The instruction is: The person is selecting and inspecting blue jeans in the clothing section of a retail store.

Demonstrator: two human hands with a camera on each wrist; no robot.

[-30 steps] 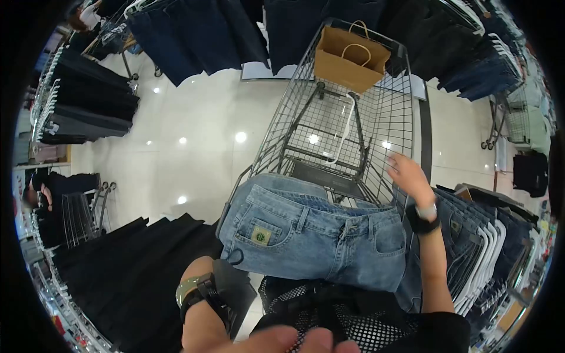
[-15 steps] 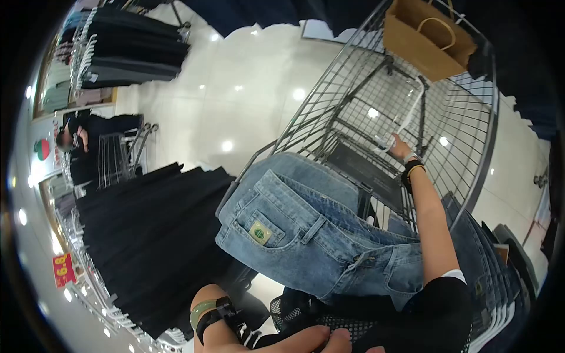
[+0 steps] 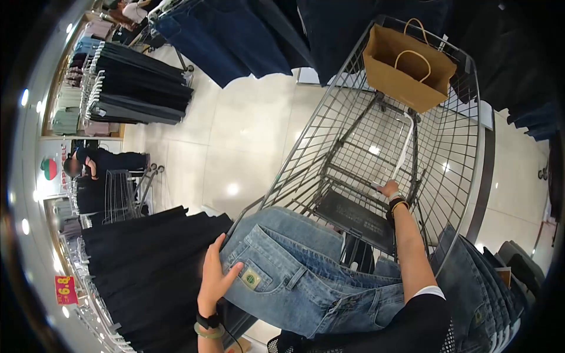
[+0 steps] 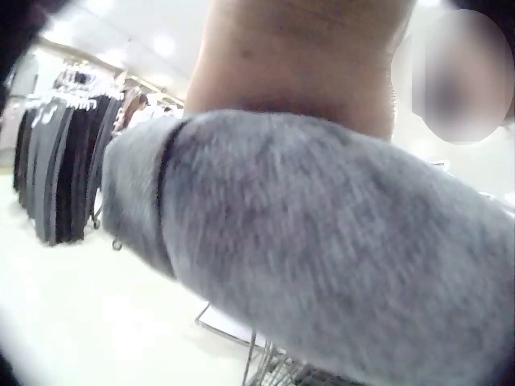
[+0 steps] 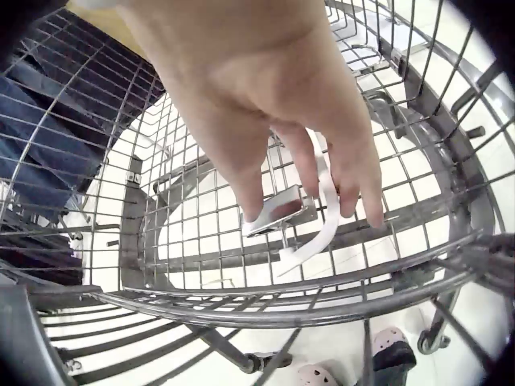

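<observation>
Blue jeans [image 3: 306, 300] with a green-and-cream patch lie over the near end of a wire cart [image 3: 294, 170]. At their left edge rests my left hand [image 3: 216, 275], fingers extended and thumb apart, beside the patch. Blurred grey-blue cloth [image 4: 322, 241] hides most of that hand in the left wrist view. My right hand [image 3: 389, 189] reaches down inside the cart to a white hanger [image 3: 405, 144]. In the right wrist view, thumb and fingers of the right hand [image 5: 273, 104] pinch the clip end of the hanger [image 5: 327, 225].
A brown paper bag [image 3: 406, 70] stands at the cart's far end. Racks of black trousers [image 3: 153, 265] are on the left, dark garments [image 3: 223, 41] hang ahead, and more jeans [image 3: 471, 282] hang on the right. A person [image 3: 112, 160] with another cart stands at far left.
My right hand has moved down into the cart and taken hold of the hanger. The left hand has come up to the jeans' left edge. The head view has turned.
</observation>
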